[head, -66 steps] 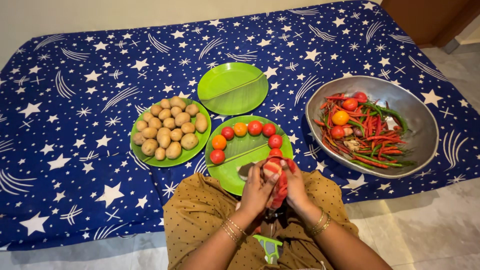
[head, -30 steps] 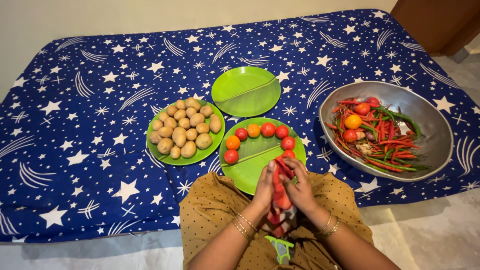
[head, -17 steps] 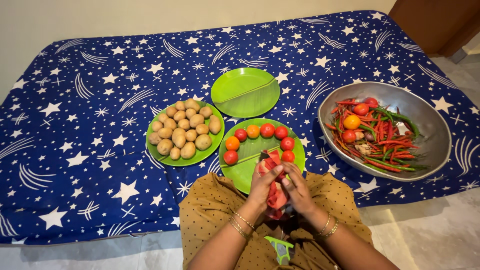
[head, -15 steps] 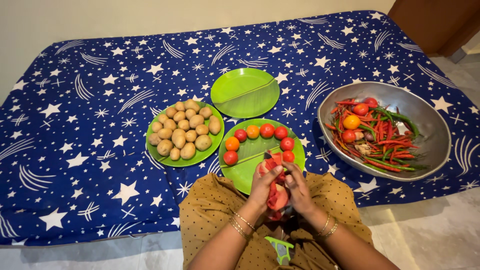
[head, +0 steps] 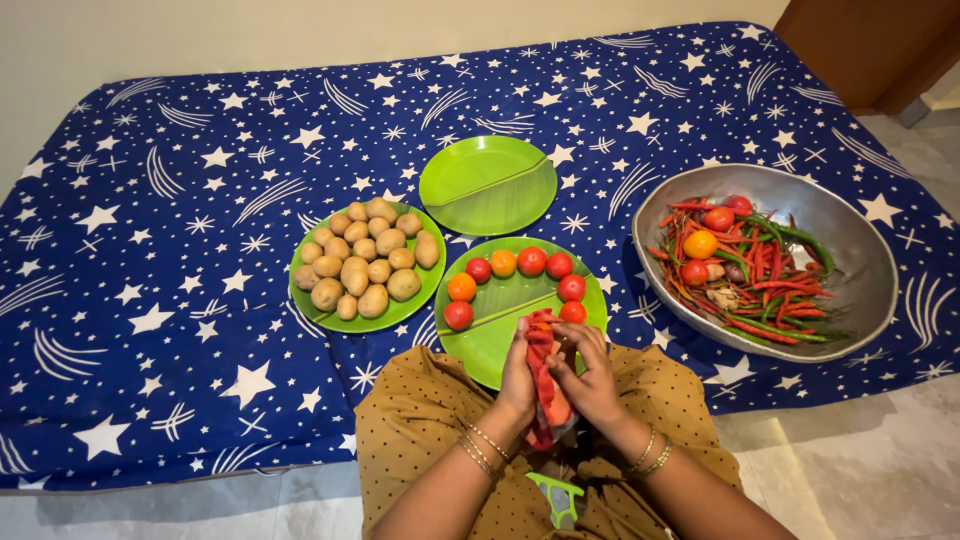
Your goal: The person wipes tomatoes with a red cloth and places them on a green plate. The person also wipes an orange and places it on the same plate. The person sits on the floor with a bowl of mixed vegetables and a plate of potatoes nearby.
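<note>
Since half a second ago the red cloth (head: 541, 375) has bunched narrower between both hands; left hand (head: 519, 372) and right hand (head: 588, 378) clench it over the lap, just below the tomato plate (head: 490, 350); seemingly wiping something hidden inside; next, probably setting it beside the tomatoes (head: 531, 261).

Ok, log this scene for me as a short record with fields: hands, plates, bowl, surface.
left hand: closed on a red cloth
right hand: also closed on the cloth, which is pressed between both hands
near plate: green, seven tomatoes in an arc along its far rim
left plate: green, heaped with potatoes
far plate: green, nothing on it
bowl: metal, holds red and green chillies with a few tomatoes
surface: blue sheet with white stars
</note>
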